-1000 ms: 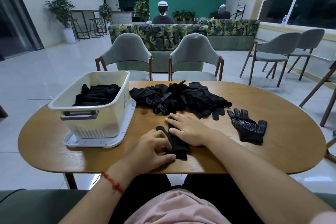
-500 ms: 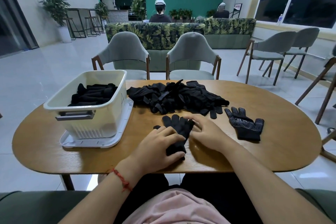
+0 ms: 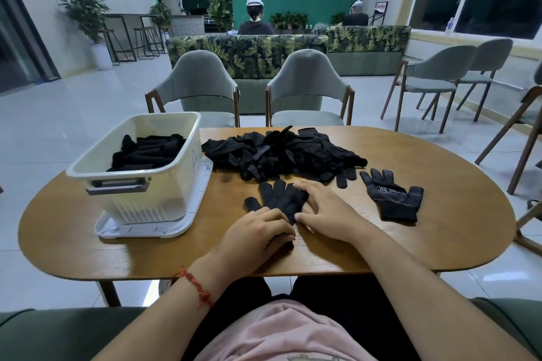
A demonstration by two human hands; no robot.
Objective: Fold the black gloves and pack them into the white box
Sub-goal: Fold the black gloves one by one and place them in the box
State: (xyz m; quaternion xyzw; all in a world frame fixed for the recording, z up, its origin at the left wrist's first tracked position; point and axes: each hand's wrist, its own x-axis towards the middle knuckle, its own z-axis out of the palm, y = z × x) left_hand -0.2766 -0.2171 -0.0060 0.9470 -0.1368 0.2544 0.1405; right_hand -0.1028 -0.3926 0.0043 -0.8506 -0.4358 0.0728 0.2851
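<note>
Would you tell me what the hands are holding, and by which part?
The black glove lies flat on the table: left hand over its cuff end, grip unclear; right hand rests on its finger end.

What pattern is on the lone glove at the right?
The lone glove is black with small white dots; head view.

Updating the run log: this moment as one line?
step: folding | left hand: curled on near end of flat glove | right hand: fingers spread on it | white box: partly filled | glove pile: behind
</note>
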